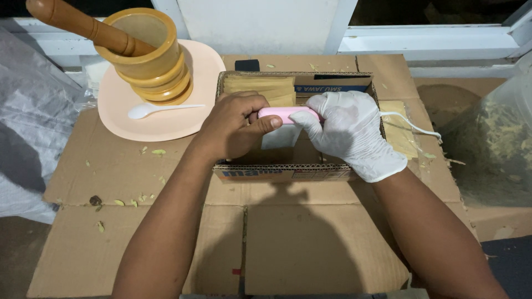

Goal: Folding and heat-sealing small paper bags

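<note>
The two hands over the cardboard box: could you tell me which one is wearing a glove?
The right hand wears a white glove; the left hand is bare. Both grip the pink device.

Shallow brown cardboard box (288,173) with red-blue printed front, small white packet (280,137) above it, flattened cardboard sheets (310,249) beneath

Pink handheld sealer (282,114) level over small white packet (280,137)

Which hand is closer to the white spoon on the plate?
Left. The left hand is just right of the spoon; the gloved right hand is farther right, beyond it.
</note>
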